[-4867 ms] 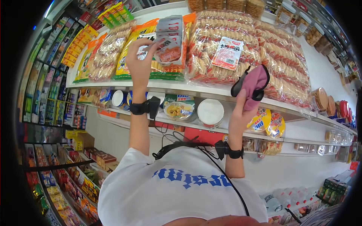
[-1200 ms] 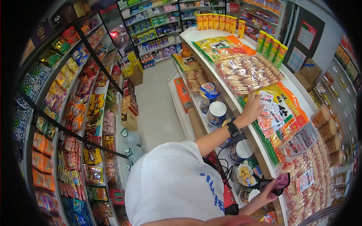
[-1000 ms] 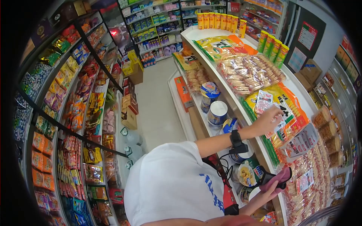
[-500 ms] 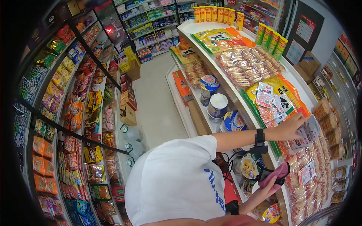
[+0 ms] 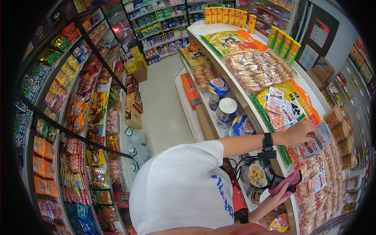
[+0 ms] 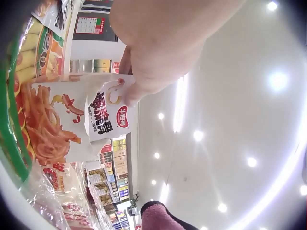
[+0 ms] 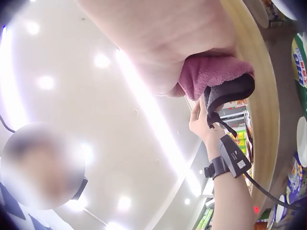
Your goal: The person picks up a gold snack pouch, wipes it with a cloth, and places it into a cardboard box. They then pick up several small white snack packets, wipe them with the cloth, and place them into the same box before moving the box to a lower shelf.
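In the head view my left hand [image 5: 298, 132] reaches over the counter to a box of grey-white packets [image 5: 307, 149]. Its thumb and fingers pinch the top edge of a white packet [image 6: 109, 110] with red and black print, as the left wrist view shows; the packet stands behind the box's front panel [image 6: 50, 122]. Loose packets [image 5: 275, 100] lie on a yellow snack bag beside it. Near the counter's front edge my right hand [image 5: 279, 196] holds a pink cloth item [image 5: 290, 183] with black trim, its fingers curled round the cloth [image 7: 211, 74] in the right wrist view.
Clear bags of round crackers [image 5: 321, 199] lie right of the box, with a flat packet [image 5: 317, 182] on them. Instant noodle tubs [image 5: 226, 110] fill the lower shelf. Snack racks [image 5: 74, 129] stand at left, beyond the aisle floor [image 5: 162, 102].
My left hand has moved from the loose packets on the yellow bag to the box at the right and now pinches a packet there. My right hand still holds the pink cloth, nearly in place.
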Motion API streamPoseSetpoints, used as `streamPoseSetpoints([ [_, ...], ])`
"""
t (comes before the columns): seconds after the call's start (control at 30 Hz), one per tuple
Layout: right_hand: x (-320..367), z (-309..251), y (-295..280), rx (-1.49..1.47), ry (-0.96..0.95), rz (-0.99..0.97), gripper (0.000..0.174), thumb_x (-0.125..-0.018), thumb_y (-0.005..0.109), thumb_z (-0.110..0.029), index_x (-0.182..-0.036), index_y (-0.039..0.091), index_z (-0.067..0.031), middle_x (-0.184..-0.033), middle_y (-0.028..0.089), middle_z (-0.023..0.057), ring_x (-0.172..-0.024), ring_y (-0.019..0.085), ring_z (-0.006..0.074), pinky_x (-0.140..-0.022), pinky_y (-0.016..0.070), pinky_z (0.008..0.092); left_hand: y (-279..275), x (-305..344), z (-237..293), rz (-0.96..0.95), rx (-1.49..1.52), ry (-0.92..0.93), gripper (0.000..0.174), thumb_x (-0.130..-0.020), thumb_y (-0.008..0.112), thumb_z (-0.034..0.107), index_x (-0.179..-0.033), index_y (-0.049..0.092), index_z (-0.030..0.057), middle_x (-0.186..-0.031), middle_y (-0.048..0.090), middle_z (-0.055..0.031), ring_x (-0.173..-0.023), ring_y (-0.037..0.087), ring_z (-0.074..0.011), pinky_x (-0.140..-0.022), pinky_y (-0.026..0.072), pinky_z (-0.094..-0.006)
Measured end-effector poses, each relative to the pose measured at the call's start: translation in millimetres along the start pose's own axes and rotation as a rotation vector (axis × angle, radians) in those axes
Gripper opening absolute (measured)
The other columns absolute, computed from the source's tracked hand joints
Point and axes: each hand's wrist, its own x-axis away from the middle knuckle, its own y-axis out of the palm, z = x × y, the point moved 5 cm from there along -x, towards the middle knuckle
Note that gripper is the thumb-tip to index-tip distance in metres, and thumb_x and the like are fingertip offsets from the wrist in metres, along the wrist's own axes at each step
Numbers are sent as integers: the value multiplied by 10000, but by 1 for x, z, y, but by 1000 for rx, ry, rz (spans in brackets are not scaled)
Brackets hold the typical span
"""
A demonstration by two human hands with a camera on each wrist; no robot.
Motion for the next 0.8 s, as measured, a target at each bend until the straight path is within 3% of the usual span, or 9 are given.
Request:
streamPoseSetpoints([
  [0.13,-3,5,-8,52,113,54,386,-983,630,-227,-1275,555,14,-1250,593,84,-1099,559,125,-964,420,278,-4,1,8,56,-54,122,169,-804,756,119,-903,639,47,-876,570,-84,-896,564,-256,-805,465,-360],
  [0.23,-8,16,-21,45,84,104,391,-982,633,-248,-1262,569,17,-1235,596,87,-1088,562,130,-962,426,286,-7,-2,25,187,-27,148,176,-824,750,115,-908,610,47,-894,573,-80,-907,562,-257,-804,462,-359],
  [0.33,-3,5,-18,25,68,140,381,-979,637,-259,-1234,593,21,-1232,596,92,-1082,564,134,-967,428,291,-8,-5,39,177,80,64,175,-846,737,114,-913,593,42,-909,570,-90,-903,561,-269,-804,460,-365],
  [0.53,7,-11,-5,-14,4,180,377,-974,643,-271,-1201,615,29,-1235,602,99,-1091,566,139,-963,430,288,-11,-5,57,203,53,192,156,-878,706,126,-961,602,44,-879,601,-95,-834,593,-279,-761,472,-380],
  [0.63,7,-8,-8,12,39,196,382,-971,648,-278,-1198,616,28,-1222,608,96,-1081,570,138,-951,433,282,-5,-4,44,154,109,80,149,-905,666,150,-961,593,33,-891,584,-123,-876,588,-308,-788,467,-391],
  [0.8,7,-8,-7,50,37,133,388,-964,657,-281,-1198,609,25,-1218,608,96,-1068,571,132,-936,440,281,-4,1,30,93,-22,-16,193,-920,648,197,-985,603,21,-886,646,-119,-847,648,-279,-760,508,-361],
])
